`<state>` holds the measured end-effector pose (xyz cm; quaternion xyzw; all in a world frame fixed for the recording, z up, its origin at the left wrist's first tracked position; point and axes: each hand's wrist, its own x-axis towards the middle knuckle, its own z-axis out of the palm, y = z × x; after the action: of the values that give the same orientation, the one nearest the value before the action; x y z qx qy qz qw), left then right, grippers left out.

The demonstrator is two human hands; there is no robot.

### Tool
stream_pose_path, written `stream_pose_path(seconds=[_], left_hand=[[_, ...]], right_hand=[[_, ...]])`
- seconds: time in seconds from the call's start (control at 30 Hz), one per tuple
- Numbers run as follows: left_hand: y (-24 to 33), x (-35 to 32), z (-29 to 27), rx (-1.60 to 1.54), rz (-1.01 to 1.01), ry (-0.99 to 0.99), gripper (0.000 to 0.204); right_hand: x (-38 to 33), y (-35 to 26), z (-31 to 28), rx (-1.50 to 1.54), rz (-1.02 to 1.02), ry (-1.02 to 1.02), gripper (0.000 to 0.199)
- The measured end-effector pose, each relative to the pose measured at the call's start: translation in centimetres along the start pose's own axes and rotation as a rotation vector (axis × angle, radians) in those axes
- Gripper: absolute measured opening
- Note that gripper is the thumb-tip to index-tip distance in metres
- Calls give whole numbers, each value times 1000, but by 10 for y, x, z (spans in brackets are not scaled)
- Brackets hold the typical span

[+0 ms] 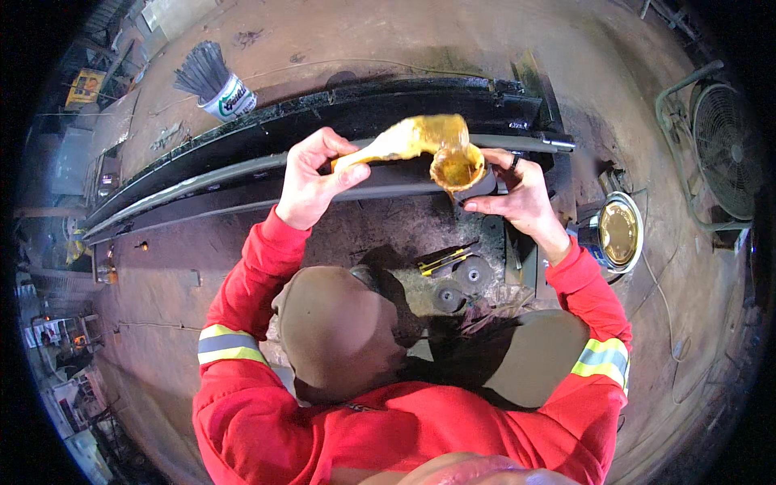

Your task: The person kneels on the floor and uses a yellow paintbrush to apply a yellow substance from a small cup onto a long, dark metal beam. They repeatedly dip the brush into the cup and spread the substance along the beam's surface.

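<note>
My left hand [311, 178] grips the handle end of a paddle-like scoop [412, 139] thickly coated in yellow grease. Its loaded end rests on the mouth of a dark round cup-shaped part [469, 179], which is filled with the same grease. My right hand [521, 198] holds that part from the right side, with a dark ring on one finger. Both hands are raised above long black steel bars [242, 174] that run across the floor. My red sleeves with reflective bands come in from below.
An open tin of yellow grease [618, 234] stands by my right forearm. Two dark discs [473, 275] and a yellow-and-black knife [443, 260] lie below my hands. A white bucket of thin rods [226, 95] stands at the upper left, and a floor fan [727, 149] at the right.
</note>
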<state>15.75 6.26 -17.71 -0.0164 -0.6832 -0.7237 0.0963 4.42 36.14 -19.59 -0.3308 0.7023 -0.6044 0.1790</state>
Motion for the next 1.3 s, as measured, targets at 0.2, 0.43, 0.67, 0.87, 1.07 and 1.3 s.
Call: stream_pose_path(seconds=[0.2, 0.43, 0.67, 0.87, 1.07, 1.3], left_hand=[[26, 1, -12, 29, 76, 198, 16], [49, -30, -59, 651, -30, 358, 14], [-3, -10, -49, 1152, -47, 324, 16], [0, -33, -62, 1341, -196, 646, 20], [22, -19, -45, 1645, -324, 570, 23], [5, 18, 3, 1442, -145, 426, 20]], right_hand=[[-4, 5, -2, -3, 90, 52, 68], [-7, -2, -5, 226, 133, 126, 66], [-2, -6, -13, 250, 65, 174, 64], [-4, -12, -23, 216, 54, 215, 62], [-4, -9, -21, 246, 29, 200, 62], [-2, -14, -19, 294, 18, 210, 62]])
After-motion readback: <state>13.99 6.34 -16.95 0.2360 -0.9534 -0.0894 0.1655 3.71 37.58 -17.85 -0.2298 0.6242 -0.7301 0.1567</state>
